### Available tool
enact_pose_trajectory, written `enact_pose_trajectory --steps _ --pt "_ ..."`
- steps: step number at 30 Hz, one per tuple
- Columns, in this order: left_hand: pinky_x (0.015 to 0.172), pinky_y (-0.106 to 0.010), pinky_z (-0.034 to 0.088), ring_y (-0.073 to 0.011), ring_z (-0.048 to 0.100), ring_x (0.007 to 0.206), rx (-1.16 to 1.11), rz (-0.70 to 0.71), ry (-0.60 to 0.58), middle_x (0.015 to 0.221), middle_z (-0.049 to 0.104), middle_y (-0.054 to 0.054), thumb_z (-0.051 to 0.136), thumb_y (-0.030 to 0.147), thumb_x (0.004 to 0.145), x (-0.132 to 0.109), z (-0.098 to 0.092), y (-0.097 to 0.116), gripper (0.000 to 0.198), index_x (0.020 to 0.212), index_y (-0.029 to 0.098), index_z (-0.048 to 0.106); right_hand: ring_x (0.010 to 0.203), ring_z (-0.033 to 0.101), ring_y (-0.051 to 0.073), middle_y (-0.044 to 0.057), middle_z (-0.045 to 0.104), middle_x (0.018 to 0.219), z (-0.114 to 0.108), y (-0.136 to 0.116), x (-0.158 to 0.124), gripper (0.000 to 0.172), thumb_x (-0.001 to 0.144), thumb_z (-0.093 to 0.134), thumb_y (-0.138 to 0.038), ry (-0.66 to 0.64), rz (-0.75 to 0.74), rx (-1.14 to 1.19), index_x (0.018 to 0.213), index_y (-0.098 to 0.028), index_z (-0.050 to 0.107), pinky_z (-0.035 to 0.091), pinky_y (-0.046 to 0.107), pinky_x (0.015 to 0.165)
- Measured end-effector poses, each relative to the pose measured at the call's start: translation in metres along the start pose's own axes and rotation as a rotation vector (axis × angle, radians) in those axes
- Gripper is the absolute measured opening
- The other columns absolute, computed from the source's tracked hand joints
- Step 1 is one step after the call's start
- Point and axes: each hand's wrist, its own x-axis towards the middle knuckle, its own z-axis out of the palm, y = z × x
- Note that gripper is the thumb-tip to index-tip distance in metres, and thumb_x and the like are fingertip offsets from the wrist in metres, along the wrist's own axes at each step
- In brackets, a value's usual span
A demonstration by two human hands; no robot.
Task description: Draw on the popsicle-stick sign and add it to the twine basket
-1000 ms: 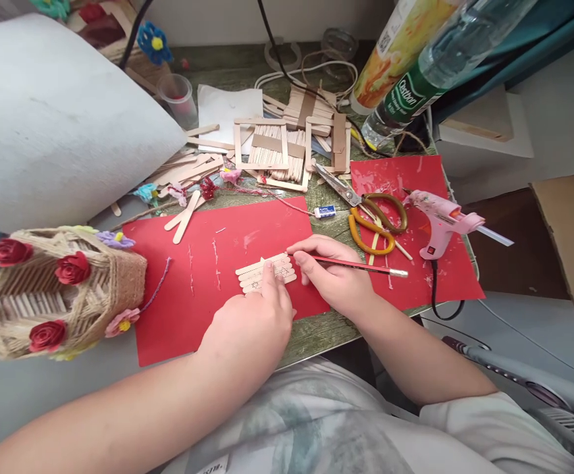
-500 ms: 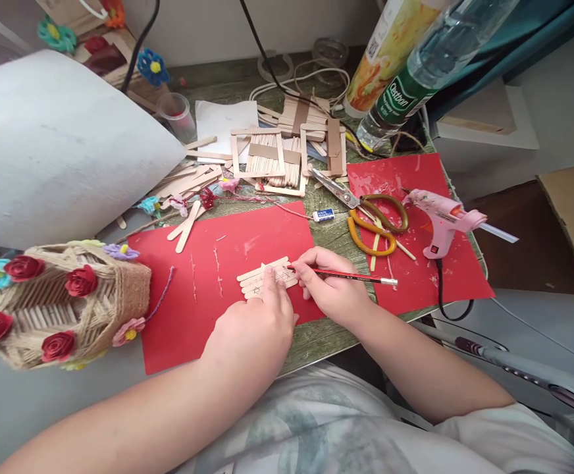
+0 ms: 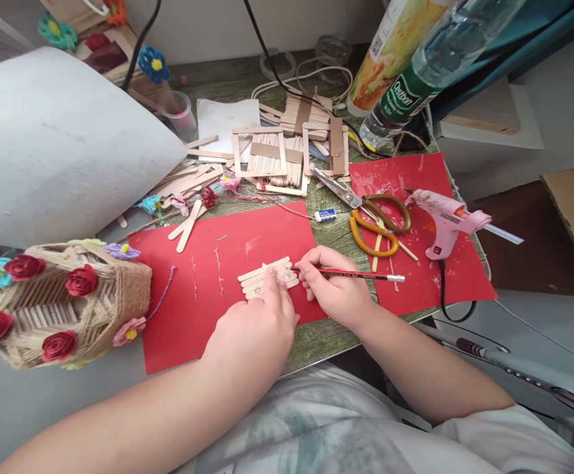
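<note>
A small panel of craft sticks (image 3: 253, 288) laid side by side rests on the red sheet (image 3: 178, 329), with star shapes drawn on it in dark lines. My left hand (image 3: 255, 329) presses the panel down, index finger stretched over it and the other fingers partly curled and hidden. In a pinch, my right hand (image 3: 336, 286) grips a red and black pencil (image 3: 366, 274), its tip by the panel's upper right edge. The pencil's silver end points right. A blue and white eraser (image 3: 325, 215) lies beyond my right hand.
Scissors (image 3: 378, 214) with orange-brown handles and a pink glue gun (image 3: 447, 220) lie on the right red sheet (image 3: 415, 164). Bundled craft sticks (image 3: 277, 155) and a water bottle (image 3: 405, 92) are at the back. A twine basket (image 3: 133, 289) with flowers stands left.
The pencil has shifted a little in my right hand, its silver end now slightly farther right. My left hand stays on the panel.
</note>
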Motion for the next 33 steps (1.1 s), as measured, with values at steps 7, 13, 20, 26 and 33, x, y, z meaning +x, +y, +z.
enact_pose_trajectory --steps 7,13,20,26,33 --pt "0.045 -0.035 0.054 -0.0222 0.071 0.059 -0.025 -0.016 -0.037 0.152 0.044 -0.033 0.045 0.027 0.097 0.0 0.001 0.001 0.054 0.146 0.007 0.054 0.058 0.057 0.014 0.0 0.062 0.072 0.001 0.0 0.0 0.027 0.1 0.058 -0.045 0.006 0.001 0.0 0.085 -0.023 0.061 0.048 0.028 0.056" --pt "0.043 -0.035 0.053 -0.0228 0.07 0.058 -0.02 -0.003 -0.025 0.151 0.045 -0.034 0.044 0.028 0.098 0.0 0.0 0.0 0.053 0.144 0.004 0.055 0.055 0.056 0.014 -0.001 0.062 0.069 0.002 0.0 0.0 0.028 0.1 0.058 -0.046 -0.001 0.017 0.015 0.085 -0.023 0.061 0.048 0.029 0.056" --pt "0.042 -0.033 0.053 -0.0218 0.071 0.058 0.015 -0.016 -0.002 0.15 0.047 -0.032 0.037 0.03 0.101 0.001 0.0 0.001 0.052 0.141 0.005 0.058 0.053 0.059 0.013 -0.002 0.06 0.065 0.0 -0.009 0.002 0.03 0.099 0.06 -0.046 -0.033 0.01 0.014 0.082 -0.022 0.061 0.048 0.028 0.056" --pt "0.041 -0.032 0.052 -0.0206 0.07 0.055 0.004 -0.024 -0.026 0.149 0.046 -0.033 0.038 0.031 0.101 0.002 -0.002 0.001 0.052 0.143 0.006 0.057 0.055 0.06 0.014 -0.001 0.062 0.066 -0.001 -0.009 0.002 0.028 0.099 0.061 -0.045 -0.031 0.004 -0.007 0.083 -0.022 0.063 0.049 0.029 0.057" --pt "0.04 -0.033 0.052 -0.0211 0.069 0.053 0.049 -0.013 0.002 0.148 0.049 -0.032 0.034 0.03 0.102 0.003 0.0 0.002 0.053 0.141 0.004 0.058 0.056 0.06 0.014 -0.002 0.062 0.064 -0.001 -0.008 0.002 0.025 0.099 0.062 -0.042 -0.034 0.006 0.011 0.084 -0.022 0.063 0.049 0.029 0.058"
